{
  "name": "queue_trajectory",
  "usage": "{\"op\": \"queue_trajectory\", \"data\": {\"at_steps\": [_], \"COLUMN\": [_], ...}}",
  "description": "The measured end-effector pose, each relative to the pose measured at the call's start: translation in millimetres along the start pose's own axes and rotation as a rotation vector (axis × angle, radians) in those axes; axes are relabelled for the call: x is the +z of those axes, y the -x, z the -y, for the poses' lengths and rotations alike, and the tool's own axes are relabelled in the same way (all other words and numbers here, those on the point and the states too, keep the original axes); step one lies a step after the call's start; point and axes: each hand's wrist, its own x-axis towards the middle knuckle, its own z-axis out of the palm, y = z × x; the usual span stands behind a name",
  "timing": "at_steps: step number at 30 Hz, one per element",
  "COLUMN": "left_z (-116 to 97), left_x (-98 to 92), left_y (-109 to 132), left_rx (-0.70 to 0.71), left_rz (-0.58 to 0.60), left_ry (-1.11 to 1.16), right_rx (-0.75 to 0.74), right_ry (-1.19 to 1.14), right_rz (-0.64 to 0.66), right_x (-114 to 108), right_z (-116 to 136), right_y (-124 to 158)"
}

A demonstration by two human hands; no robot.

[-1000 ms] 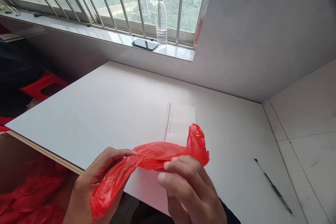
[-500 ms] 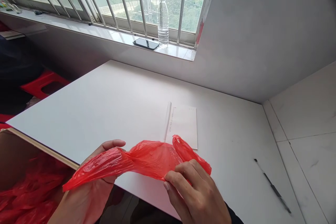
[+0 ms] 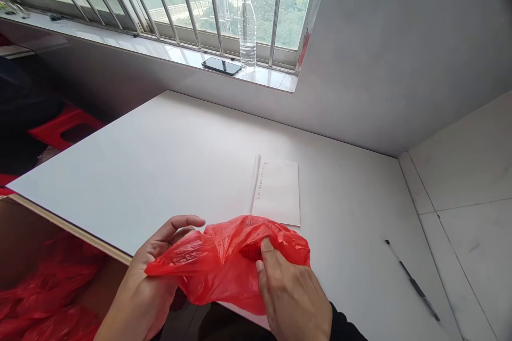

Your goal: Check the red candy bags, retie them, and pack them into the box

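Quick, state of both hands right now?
Left hand: red plastic bag lies across it; grip cannot be told.
Right hand: fingers at the bag's folds; closed or not cannot be told.

On the table (image 3: 160, 170), a notebook (image 3: 279, 192) is placed at one o'clock from the plastic bag (image 3: 228, 266), a pen (image 3: 415, 285) at three; at twelve, a smartphone (image 3: 221, 66) and water bottle (image 3: 247, 34) are set on the windowsill (image 3: 276, 79).

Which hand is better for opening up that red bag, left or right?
Probably the right hand: its fingertips are at a dark gap in the red bag that looks like an opening. The left hand is at the bag's other end, with plastic lying across it.
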Motion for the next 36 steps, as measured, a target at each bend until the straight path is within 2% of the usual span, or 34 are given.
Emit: {"op": "queue_trajectory", "data": {"at_steps": [3, 4, 7, 9, 11, 14, 16, 17, 19, 22, 24, 28, 32, 36], "left_z": [11.0, 13.4, 14.3, 11.4, 9.4, 10.9, 12.9, 13.4, 12.8, 9.7, 8.1, 7.8, 10.4, 12.4], "left_x": [-1.0, -1.7, -2.2, -2.8, -5.7, -12.2, -14.5, -14.5, -12.0, -4.1, 2.0, 7.8, 4.9, 9.9], "left_y": [-1.6, -1.6, -0.2, 0.1, -1.8, -7.0, -8.5, -7.9, -3.7, 7.5, 15.4, 25.2, 27.0, 29.0], "left_rx": [0.028, 0.025, -0.125, -0.191, -0.18, -0.178, -0.15, -0.12, -0.07, -0.057, -0.064, -0.069, 0.046, 0.091], "left_rz": [0.18, 0.265, 0.521, 0.565, 0.462, 0.157, 0.044, 0.058, 0.169, 0.288, 0.265, 0.14, 0.043, 0.011], "left_ry": [-0.221, -0.264, -0.162, -0.042, 0.021, 0.093, 0.108, 0.099, 0.07, 0.084, 0.114, 0.047, -0.136, -0.314], "right_rx": [0.022, 0.017, -0.069, -0.116, -0.114, -0.101, -0.087, -0.08, -0.064, -0.048, -0.04, -0.026, -0.043, -0.125], "right_ry": [-0.002, -0.029, -0.105, -0.075, -0.028, -0.014, -0.022, -0.027, -0.034, -0.058, -0.087, -0.104, -0.013, 0.021], "right_rz": [0.023, 0.072, 0.343, 0.499, 0.569, 0.626, 0.638, 0.641, 0.646, 0.637, 0.622, 0.642, 0.759, 0.885], "right_x": [0.0, -1.0, 0.4, 7.3, 17.1, 28.8, 31.4, 31.1, 28.3, 21.0, 16.0, 9.4, 6.8, 10.4], "right_z": [-4.7, -6.2, -8.0, -8.1, -9.1, -12.7, -15.1, -15.9, -16.1, -12.7, -9.1, -5.4, -10.8, -13.7], "right_y": [-7.9, -11.3, -22.2, -28.8, -34.8, -43.1, -47.3, -48.6, -49.7, -50.0, -51.5, -56.5, -54.1, -48.4]}}
